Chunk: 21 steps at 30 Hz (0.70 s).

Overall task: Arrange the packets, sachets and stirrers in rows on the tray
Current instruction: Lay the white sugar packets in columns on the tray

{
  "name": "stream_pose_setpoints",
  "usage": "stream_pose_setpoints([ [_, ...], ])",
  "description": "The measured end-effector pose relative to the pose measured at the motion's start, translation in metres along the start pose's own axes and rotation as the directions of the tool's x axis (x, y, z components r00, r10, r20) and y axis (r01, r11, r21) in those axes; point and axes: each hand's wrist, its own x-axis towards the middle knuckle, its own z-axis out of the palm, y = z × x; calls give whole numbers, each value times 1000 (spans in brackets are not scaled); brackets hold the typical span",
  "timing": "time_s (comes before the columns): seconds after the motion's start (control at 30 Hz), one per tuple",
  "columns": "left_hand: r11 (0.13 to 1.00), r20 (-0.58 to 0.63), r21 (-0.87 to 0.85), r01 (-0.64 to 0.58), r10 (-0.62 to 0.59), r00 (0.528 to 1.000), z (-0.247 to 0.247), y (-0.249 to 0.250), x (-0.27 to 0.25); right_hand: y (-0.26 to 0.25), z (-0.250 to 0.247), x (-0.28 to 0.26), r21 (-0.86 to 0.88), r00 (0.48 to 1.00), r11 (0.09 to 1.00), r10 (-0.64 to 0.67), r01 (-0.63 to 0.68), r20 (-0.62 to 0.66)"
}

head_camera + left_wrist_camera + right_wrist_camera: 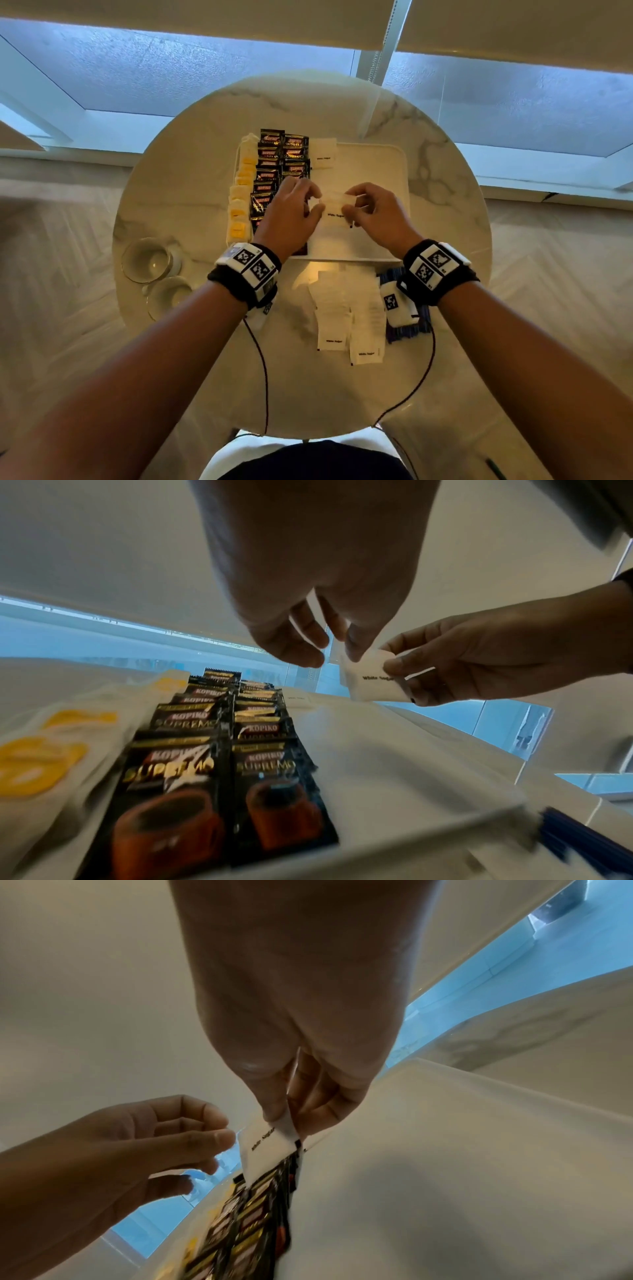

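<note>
A white tray point(370, 164) sits mid-table. Its left side holds a column of yellow-labelled tea sachets point(241, 192) and two columns of black coffee packets point(284, 161). One white sugar sachet point(323, 152) lies at the top of a third column. Above the tray's middle, my right hand point(352, 205) pinches a white sugar sachet point(337, 209) by its right end, with a second white edge behind it. My left hand point(313, 202) pinches the sachet's left edge with curled fingertips. The left wrist view shows the sachet point(373, 685) clear of the tray point(394, 750).
Loose sugar sachets point(346, 318) lie on the marble table in front of the tray. Dark blue stirrers point(407, 329) lie partly under my right wrist. An upturned glass point(147, 260) and a second one point(168, 296) stand at the front left. The tray's right half is bare.
</note>
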Motion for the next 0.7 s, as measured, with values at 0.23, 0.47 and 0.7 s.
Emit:
stream_pose_setpoints([
  [0.23,969,85,245,25,-47,995,13,-20,64,1,-6,98,-124,995,992,13,-26,-102],
  [0.47,917,156,392,73,-145,977,39,-42,94,11,6,145,-230,997,973,7,-24,-72],
  [0.7,890,190,453,50,-151,970,47,-47,103,19,15,152,-285,994,959,-37,6,-103],
])
